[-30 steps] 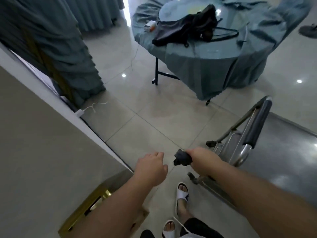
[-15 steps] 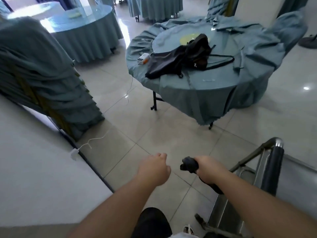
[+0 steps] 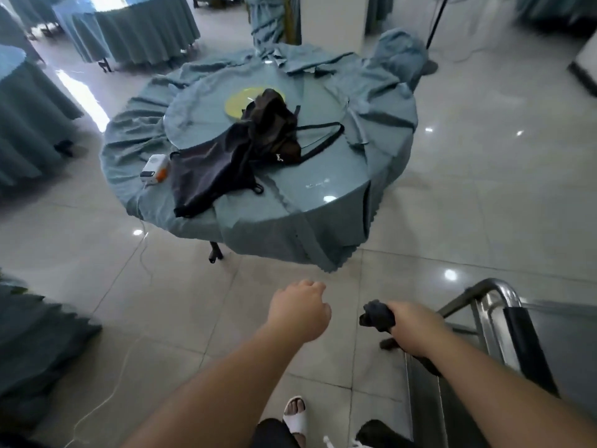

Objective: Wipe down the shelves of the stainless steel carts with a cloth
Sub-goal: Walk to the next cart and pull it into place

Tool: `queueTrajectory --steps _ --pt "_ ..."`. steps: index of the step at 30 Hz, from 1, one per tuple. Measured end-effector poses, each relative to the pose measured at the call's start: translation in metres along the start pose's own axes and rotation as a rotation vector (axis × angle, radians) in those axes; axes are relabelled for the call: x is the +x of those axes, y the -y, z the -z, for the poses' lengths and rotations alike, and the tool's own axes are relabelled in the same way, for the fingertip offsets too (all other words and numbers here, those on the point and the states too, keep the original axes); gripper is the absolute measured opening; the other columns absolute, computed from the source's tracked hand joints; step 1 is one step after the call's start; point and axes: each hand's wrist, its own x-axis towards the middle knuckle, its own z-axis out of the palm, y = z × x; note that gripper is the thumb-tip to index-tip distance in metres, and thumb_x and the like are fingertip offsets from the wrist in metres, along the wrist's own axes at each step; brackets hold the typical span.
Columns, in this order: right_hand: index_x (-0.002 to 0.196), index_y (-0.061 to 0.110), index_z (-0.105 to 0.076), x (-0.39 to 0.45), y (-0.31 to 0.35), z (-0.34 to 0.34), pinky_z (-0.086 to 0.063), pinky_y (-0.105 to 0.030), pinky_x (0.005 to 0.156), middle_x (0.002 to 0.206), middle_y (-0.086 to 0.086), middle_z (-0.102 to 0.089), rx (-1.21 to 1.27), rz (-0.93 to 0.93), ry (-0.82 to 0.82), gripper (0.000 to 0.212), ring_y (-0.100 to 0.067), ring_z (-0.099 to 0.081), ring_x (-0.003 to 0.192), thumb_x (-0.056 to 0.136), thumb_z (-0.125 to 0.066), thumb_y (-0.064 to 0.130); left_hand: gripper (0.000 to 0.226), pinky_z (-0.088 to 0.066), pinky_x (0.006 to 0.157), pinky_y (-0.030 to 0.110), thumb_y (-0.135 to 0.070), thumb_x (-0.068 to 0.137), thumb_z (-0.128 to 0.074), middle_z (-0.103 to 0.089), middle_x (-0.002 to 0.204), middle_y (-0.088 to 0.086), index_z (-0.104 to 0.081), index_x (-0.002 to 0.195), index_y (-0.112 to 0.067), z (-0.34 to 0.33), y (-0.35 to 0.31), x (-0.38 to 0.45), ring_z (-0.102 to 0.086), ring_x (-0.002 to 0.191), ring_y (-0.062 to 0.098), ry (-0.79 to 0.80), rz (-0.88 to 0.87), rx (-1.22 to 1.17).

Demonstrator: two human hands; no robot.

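My right hand (image 3: 412, 328) grips a dark bunched cloth (image 3: 376, 315), held in the air just left of the stainless steel cart (image 3: 484, 321). The cart stands at the lower right, with a curved metal frame and a black handle bar (image 3: 526, 344); its shelves are mostly out of frame. My left hand (image 3: 298, 310) hangs in front of me over the floor with its fingers loosely curled, holding nothing.
A round table with a teal cloth (image 3: 323, 227) stands straight ahead, carrying black bags (image 3: 239, 150) and a small white device (image 3: 155, 168). More draped tables (image 3: 29, 118) line the left side. A white cable (image 3: 106, 399) trails over the tiled floor.
My view has lifted and swung right, away from the wall, bringing the round table to the centre. Both hands keep their pose, the right one holding the cloth.
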Motion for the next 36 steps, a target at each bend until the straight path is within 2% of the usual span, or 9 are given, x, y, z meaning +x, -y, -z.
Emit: queueTrajectory --steps 5,8,14,16,19,22,26,31,36 --pt "0.125 0.028 -0.063 0.024 -0.005 0.032 -0.051 -0.032 0.076 0.106 0.0 -0.069 0.133 -0.105 -0.046 0.033 -0.022 -0.065 0.094 0.094 -0.059 0.015 0.053 -0.044 0.111 0.047 -0.045 0.103 -0.042 -0.052 0.153 0.002 -0.046 0.152 -0.027 0.031 -0.021 0.066 -0.052 0.137 0.029 0.051 -0.16 0.099" --pt "0.126 0.026 -0.062 0.044 -0.023 0.051 -0.056 -0.037 0.086 0.113 -0.001 -0.07 0.181 -0.154 -0.062 0.033 -0.023 -0.067 0.101 0.095 -0.062 0.014 0.05 -0.044 0.11 0.046 -0.043 0.103 -0.042 -0.054 0.15 0.002 -0.048 0.15 -0.025 0.048 -0.044 0.106 -0.053 0.135 0.028 0.078 -0.247 0.17" --pt "0.14 0.019 -0.058 0.113 -0.09 0.103 -0.052 -0.037 0.101 0.133 -0.007 -0.065 0.165 -0.277 -0.028 0.041 -0.026 -0.063 0.119 0.1 -0.059 0.012 0.044 -0.044 0.106 0.047 -0.041 0.104 -0.04 -0.057 0.142 0.001 -0.05 0.144 -0.025 0.084 -0.113 0.204 -0.054 0.129 0.028 0.08 -0.361 0.258" --pt "0.14 0.019 -0.056 0.132 -0.115 0.126 -0.053 -0.037 0.098 0.132 -0.007 -0.064 0.168 -0.282 -0.045 0.041 -0.027 -0.063 0.117 0.1 -0.058 0.011 0.044 -0.043 0.109 0.047 -0.04 0.104 -0.04 -0.057 0.143 0.001 -0.05 0.144 -0.025 0.101 -0.139 0.232 -0.053 0.13 0.029 0.084 -0.364 0.26" --pt "0.133 0.025 -0.058 0.157 -0.151 0.158 -0.054 -0.035 0.085 0.121 -0.003 -0.066 0.198 -0.266 -0.114 0.038 -0.025 -0.065 0.104 0.098 -0.056 0.011 0.048 -0.041 0.11 0.047 -0.039 0.104 -0.04 -0.054 0.148 0.001 -0.048 0.149 -0.025 0.127 -0.178 0.269 -0.052 0.133 0.029 0.083 -0.373 0.262" --pt "0.128 0.026 -0.06 0.184 -0.182 0.183 -0.056 -0.035 0.08 0.112 0.0 -0.066 0.229 -0.302 -0.129 0.035 -0.022 -0.065 0.095 0.096 -0.056 0.011 0.051 -0.04 0.111 0.048 -0.038 0.103 -0.04 -0.053 0.151 0.002 -0.046 0.152 -0.024 0.144 -0.213 0.307 -0.05 0.136 0.029 0.105 -0.39 0.262" --pt "0.124 0.028 -0.062 0.208 -0.217 0.208 -0.049 -0.031 0.07 0.111 0.001 -0.065 0.267 -0.346 -0.121 0.035 -0.021 -0.062 0.089 0.095 -0.052 0.011 0.05 -0.039 0.11 0.047 -0.039 0.103 -0.041 -0.052 0.152 0.004 -0.046 0.151 -0.023 0.155 -0.254 0.357 -0.049 0.137 0.031 0.147 -0.431 0.316" --pt "0.123 0.024 -0.063 0.249 -0.264 0.24 -0.052 -0.033 0.077 0.109 0.0 -0.066 0.314 -0.44 -0.101 0.033 -0.022 -0.064 0.093 0.095 -0.051 0.008 0.051 -0.04 0.108 0.047 -0.04 0.103 -0.041 -0.052 0.151 0.003 -0.044 0.151 -0.024 0.164 -0.312 0.437 -0.05 0.135 0.03 0.197 -0.521 0.366" --pt "0.116 0.019 -0.062 0.293 -0.314 0.285 -0.044 -0.03 0.072 0.106 0.0 -0.063 0.371 -0.559 -0.132 0.027 -0.021 -0.06 0.09 0.096 -0.049 0.007 0.052 -0.043 0.106 0.048 -0.042 0.103 -0.041 -0.054 0.15 0.004 -0.044 0.151 -0.023 0.179 -0.377 0.529 -0.054 0.131 0.033 0.224 -0.671 0.424"
